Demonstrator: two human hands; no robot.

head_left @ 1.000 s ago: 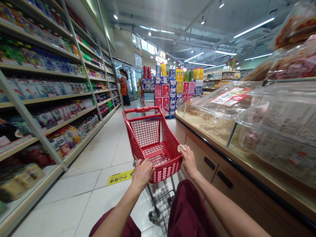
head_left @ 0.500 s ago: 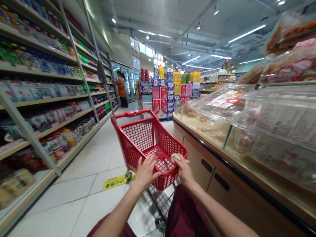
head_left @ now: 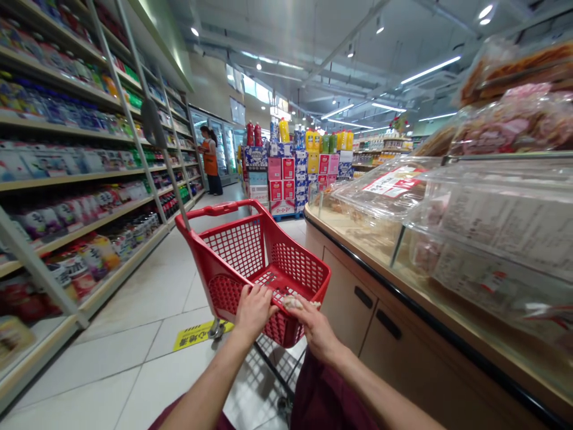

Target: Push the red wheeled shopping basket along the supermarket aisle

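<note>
A red plastic shopping cart [head_left: 233, 245] stands before me, its near basket rim towards my body. My left hand [head_left: 253, 313] is closed over that rim, with the fingers curled across the top and the tips partly inside the basket. Just right of it, my right hand [head_left: 316, 325] presses a crumpled whitish cloth [head_left: 293, 303] against the same rim. The cloth shows under and beyond the fingers. No goods are visible in the basket.
Drink shelves [head_left: 80, 173] line the left side. A wooden counter [head_left: 349, 251] with packaged food [head_left: 394, 179] stands close on the right. A yellow floor sign [head_left: 192, 336] lies beside the cart. Stacked boxes [head_left: 282, 179] and a person in an orange apron [head_left: 210, 158] are farther off.
My left hand has come down and closed on the cart rim. The right hand has moved left along the rim with the cloth, nearer the left hand. The view has shifted slightly.
</note>
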